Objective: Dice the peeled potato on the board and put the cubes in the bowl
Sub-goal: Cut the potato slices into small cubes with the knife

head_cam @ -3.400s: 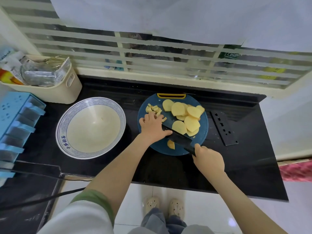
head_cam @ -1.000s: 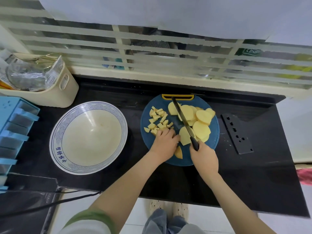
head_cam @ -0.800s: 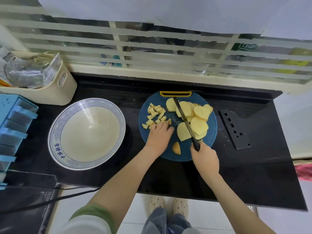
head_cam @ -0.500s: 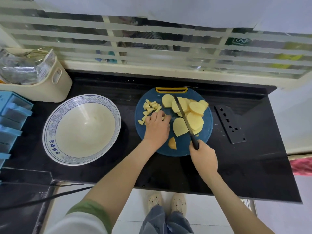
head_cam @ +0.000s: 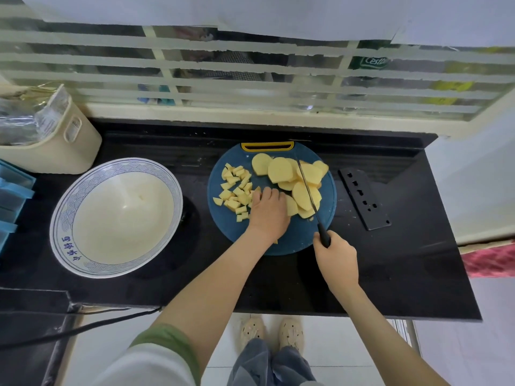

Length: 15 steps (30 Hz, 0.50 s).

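Gripping the black handle of the knife (head_cam: pixel 308 190) in the right hand (head_cam: pixel 335 256), fingers wrapped round it, just over the near-right edge of the board (head_cam: pixel 299 236). Running the blade from there toward the board's far edge, long axis pointing almost straight away and leaning a little left, across the pile of potato slices (head_cam: pixel 280 170) on the board's right half. Pressing the left hand (head_cam: pixel 269 210) palm-down on the board's middle, fingers flat and relaxed rather than clenched, just left of the blade and closer than the right hand to the stock being cut. Lying between the slices and the cubes (head_cam: pixel 235 190) scattered over the board's left half, and touching both. Judging the next cut to be turning on that narrow strip between blade and left hand: slices lying to the right of the left hand, blade needing to come down beside the fingers, not over them. Hiding whatever piece is being pinned, so not telling whether a slice or strips are lying beneath the palm; covering most of one small piece at the board's near edge under the wrist too. Not showing whether the blade is touching the slices or hanging just above them. Waiting well left of the board on the dark surface (head_cam: pixel 390 274), the bowl (head_cam: pixel 64 247) holding no cubes yet.
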### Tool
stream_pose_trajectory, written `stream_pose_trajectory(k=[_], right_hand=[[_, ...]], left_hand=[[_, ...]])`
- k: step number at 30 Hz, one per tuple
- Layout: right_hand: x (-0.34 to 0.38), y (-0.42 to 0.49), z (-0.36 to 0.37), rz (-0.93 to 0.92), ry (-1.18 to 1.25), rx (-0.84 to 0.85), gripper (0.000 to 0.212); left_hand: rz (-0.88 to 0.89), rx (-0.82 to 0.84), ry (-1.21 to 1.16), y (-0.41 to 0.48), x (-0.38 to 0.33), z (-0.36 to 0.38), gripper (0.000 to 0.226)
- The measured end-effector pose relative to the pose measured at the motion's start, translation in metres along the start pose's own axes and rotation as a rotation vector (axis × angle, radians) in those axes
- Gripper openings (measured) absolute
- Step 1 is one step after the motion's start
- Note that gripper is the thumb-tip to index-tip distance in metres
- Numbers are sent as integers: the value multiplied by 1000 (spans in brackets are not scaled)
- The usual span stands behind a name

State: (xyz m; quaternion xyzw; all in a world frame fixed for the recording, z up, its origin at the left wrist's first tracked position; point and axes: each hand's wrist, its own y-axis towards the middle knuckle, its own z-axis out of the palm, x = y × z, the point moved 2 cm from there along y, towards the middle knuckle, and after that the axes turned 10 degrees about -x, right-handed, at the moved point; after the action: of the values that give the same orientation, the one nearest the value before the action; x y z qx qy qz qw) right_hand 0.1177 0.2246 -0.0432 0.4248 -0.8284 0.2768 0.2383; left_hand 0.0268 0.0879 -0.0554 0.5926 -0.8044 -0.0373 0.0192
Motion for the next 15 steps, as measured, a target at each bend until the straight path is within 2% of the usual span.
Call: stream_pose_trajectory(k=[3, 5, 7, 9, 12, 15], right_hand=[[-5, 2, -5, 6, 3, -9, 33], [-6, 2, -7, 11, 9, -4, 31], [-7, 2, -9, 15, 18, -2, 29], [-7, 1, -9, 15, 29, -3, 30], [-6, 0, -9, 12, 29, 2, 30], [-5, -1, -8, 6, 28, 8, 31]], left_hand=[[75, -155, 39, -3, 1, -3, 18], [42, -193, -44, -7, 3, -9, 22], [-4, -88, -239, -10, 2, -15, 24], [-38, 157, -365, -13, 0, -15, 29], [109, 328, -224, -15, -4, -14, 36], [106, 281, -99, -15, -4, -9, 48]])
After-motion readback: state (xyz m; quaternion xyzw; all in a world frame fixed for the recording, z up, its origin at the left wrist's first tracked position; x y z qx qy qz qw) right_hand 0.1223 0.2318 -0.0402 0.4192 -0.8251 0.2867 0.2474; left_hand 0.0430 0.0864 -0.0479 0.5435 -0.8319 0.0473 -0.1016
